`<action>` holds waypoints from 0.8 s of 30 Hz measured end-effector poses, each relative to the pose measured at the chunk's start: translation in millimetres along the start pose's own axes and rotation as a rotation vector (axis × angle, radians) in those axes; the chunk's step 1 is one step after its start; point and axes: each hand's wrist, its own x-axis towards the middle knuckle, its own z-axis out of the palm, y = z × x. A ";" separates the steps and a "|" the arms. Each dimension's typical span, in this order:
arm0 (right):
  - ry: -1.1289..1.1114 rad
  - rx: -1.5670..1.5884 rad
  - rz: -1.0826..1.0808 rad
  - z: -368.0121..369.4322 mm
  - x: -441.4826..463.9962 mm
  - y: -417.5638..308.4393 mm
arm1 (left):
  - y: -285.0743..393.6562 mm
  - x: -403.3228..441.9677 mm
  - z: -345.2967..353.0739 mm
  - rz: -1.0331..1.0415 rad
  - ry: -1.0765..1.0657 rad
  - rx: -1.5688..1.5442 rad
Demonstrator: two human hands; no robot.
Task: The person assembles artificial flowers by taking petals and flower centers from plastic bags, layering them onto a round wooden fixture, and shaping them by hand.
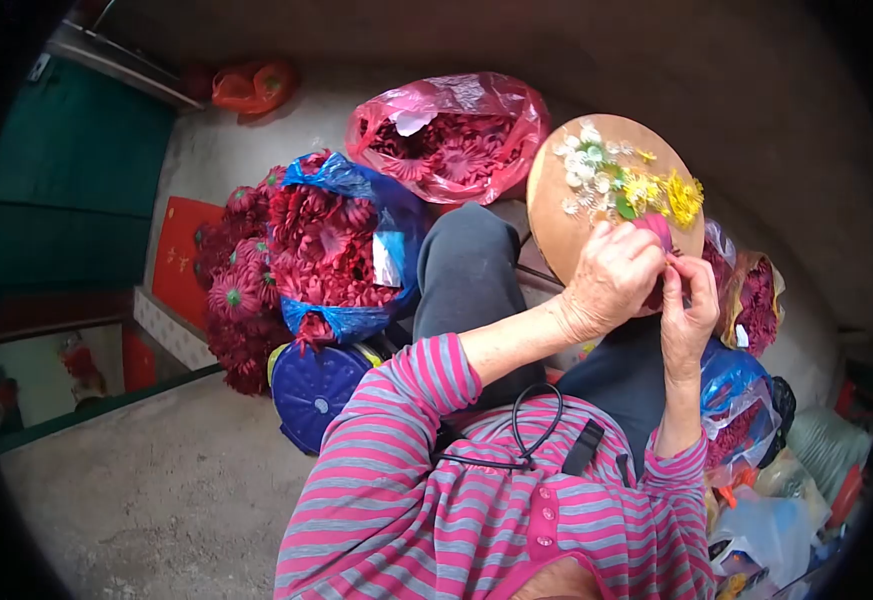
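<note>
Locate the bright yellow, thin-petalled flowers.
Head view, upper right: the yellow flowers lie on the round tan board, right of the small white flowers, beyond the left hand.

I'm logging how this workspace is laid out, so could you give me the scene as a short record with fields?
Nearer grip: left hand, fingers closed at a pink petal piece
Other grip: right hand, fingertips beside the left; any hold is unclear
Surface: round board, partly behind the hands
On it: white flowers and yellow flowers
Bags: blue bag and pink bag, both open, holding dark red flowers
</note>
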 end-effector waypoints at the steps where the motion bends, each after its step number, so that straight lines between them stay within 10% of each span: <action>1: 0.000 -0.042 -0.016 -0.9 1.6 -2.3 | -2.1 2.0 -2.4 0.023 -0.031 0.000; 6: 0.165 -0.395 -0.222 10.4 -2.5 -44.9 | -40.0 8.4 -45.9 0.057 -0.063 -0.036; 15: -0.682 0.138 -0.413 134.7 -33.4 -79.0 | -293.6 -99.1 -87.0 -0.608 -0.137 0.621; 24: -0.732 0.050 -0.461 161.4 -26.5 -64.2 | -440.7 -143.8 -71.6 -0.439 -0.356 1.231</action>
